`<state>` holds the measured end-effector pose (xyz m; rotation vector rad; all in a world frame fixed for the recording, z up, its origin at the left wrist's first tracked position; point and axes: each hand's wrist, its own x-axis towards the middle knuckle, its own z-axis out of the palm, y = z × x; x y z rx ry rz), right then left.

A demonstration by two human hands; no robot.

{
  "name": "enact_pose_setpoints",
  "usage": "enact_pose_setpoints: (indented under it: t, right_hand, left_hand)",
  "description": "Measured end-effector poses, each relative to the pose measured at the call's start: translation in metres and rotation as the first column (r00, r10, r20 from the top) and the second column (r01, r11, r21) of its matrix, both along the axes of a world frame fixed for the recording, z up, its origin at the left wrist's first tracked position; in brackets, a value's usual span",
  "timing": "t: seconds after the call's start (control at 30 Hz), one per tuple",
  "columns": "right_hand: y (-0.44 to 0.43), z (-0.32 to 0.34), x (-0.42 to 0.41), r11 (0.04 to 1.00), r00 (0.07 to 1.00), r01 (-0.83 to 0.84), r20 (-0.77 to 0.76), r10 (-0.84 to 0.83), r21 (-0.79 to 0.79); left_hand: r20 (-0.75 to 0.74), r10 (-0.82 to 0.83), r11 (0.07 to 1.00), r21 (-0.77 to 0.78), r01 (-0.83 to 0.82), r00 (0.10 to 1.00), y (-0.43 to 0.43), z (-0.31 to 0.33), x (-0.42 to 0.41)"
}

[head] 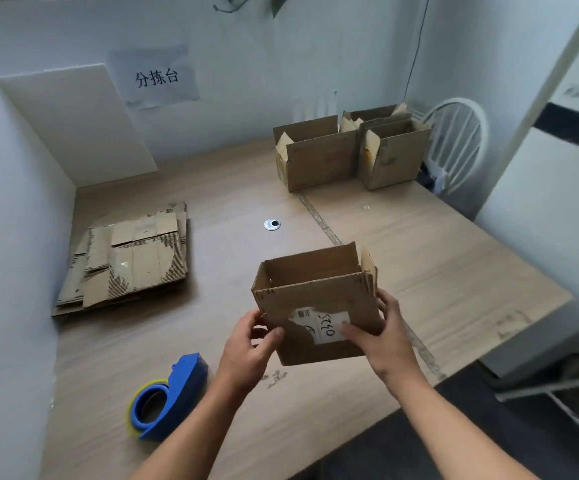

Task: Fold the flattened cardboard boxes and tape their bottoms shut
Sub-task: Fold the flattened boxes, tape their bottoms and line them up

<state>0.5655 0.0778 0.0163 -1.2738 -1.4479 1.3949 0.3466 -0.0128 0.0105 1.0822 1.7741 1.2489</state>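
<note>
One wide wooden table (437, 271) carries everything we work with. On its left part lies the stack of flattened boxes (132, 258), several sheets deep, so we judge that a good share of the job is left. At the far side, well apart from us, stand the folded boxes (319, 161), at least two of them side by side and touching, tops open and flaps up; we take these as finished, though their bottoms are hidden from us.

Nearer, just above the table's front part, we hold one more box (312, 299) upright with its open top facing up and its flaps standing. It is already squared into shape. We cannot see its underside, so we cannot tell whether the bottom is taped; by our reckoning it is either ready to join the others or needs turning over for tape.

To the left of it, the blue tape dispenser (170, 396) lies on the table, touched by neither hand.

Our left hand (246, 351) grips the box's lower left corner, thumb on the front face and fingers curled round the edge. Our right hand (381, 337) clasps the right side, thumb pressing on the white label (326, 323), fingers wrapped behind.
</note>
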Motion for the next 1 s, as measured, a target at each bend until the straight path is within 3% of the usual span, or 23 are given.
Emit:
enact_pose_setpoints:
  t: [0.17, 0.27, 0.4, 0.5, 0.57, 0.67, 0.77, 1.0]
  right_hand:
    - [0.002, 0.009, 0.054, 0.985, 0.985, 0.17, 0.013, -0.17, -0.007]
    - [0.013, 0.017, 0.09, 0.963, 0.963, 0.268, -0.026, -0.268, 0.004]
    - [0.04, 0.021, 0.144, 0.934, 0.931, 0.357, -0.082, -0.355, 0.008]
    - [0.073, 0.022, 0.178, 0.93, 0.928, 0.367, -0.067, -0.365, 0.021]
    - [0.098, 0.023, 0.196, 0.941, 0.941, 0.337, -0.051, -0.335, 0.022]
    - [0.14, 0.027, 0.212, 0.964, 0.964, 0.264, -0.004, -0.264, 0.02]
    - [0.185, 0.028, 0.213, 0.987, 0.987, 0.16, 0.005, -0.16, 0.008]
    - [0.277, 0.017, 0.171, 1.0, 1.0, -0.009, -0.012, 0.009, -0.027]
  left_hand:
    - [-0.094, -0.208, 0.978, -0.003, 0.208, 0.974, 0.028, 0.013, 0.024]
    - [-0.281, -0.298, 0.954, -0.062, 0.293, 0.912, 0.055, 0.019, 0.038]
    - [-0.604, -0.43, 0.891, -0.165, 0.423, 0.671, 0.106, 0.031, 0.057]
    - [-0.787, -0.453, 0.862, -0.266, 0.431, 0.42, 0.149, 0.044, 0.079]
    - [-0.854, -0.461, 0.852, -0.349, 0.389, 0.243, 0.176, 0.054, 0.093]
    - [-0.87, -0.484, 0.845, -0.434, 0.314, 0.1, 0.21, 0.065, 0.111]
    - [-0.874, -0.482, 0.86, -0.46, 0.221, 0.06, 0.237, 0.076, 0.119]
    - [-0.841, -0.532, 0.846, -0.533, 0.023, 0.098, 0.283, 0.085, 0.085]
